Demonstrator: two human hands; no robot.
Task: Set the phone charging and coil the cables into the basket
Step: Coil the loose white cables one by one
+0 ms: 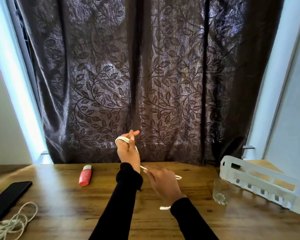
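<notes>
- The left hand [127,148] is raised above the table [111,201], fingers up, with a white cable [122,139] looped round them.
- From there the cable runs down past the wrist to the right hand [163,183], which pinches it near the fingertips; this hand is blurred.
- The cable's end [164,208] shows under the right wrist.
- The phone [9,196] lies at the left edge, partly cut off, beside a tangled second cable [12,222].
- The white basket [265,183] sits far right, well apart from both hands.
- A glass [221,192] stands just beside the basket; a red and white object [85,175] lies near the left forearm.
</notes>
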